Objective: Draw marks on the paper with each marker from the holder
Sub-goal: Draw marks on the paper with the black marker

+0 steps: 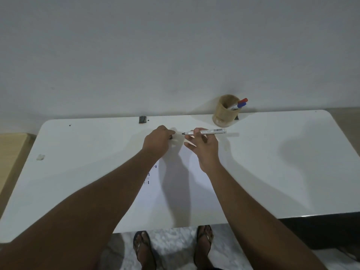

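Right hand [204,147] pinches uncapped marker [206,131] mid-barrel above paper [175,191], other fingers spread; left hand [157,142] closed on dark cap [171,137]; marker likely light, stiff, smooth, best gripped nearer tip; holder [226,112] beyond.

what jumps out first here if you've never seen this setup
Two bare forearms reach across a white table; the right hand holds an uncapped white-barrelled marker level, its dark tip pointing at the left hand, which is closed on a small dark piece, probably the cap. Behind the right hand, a round tan holder stands at the table's far edge with red-capped and blue-capped markers in it. A white sheet of paper between the arms carries short blue marks near its left edge.
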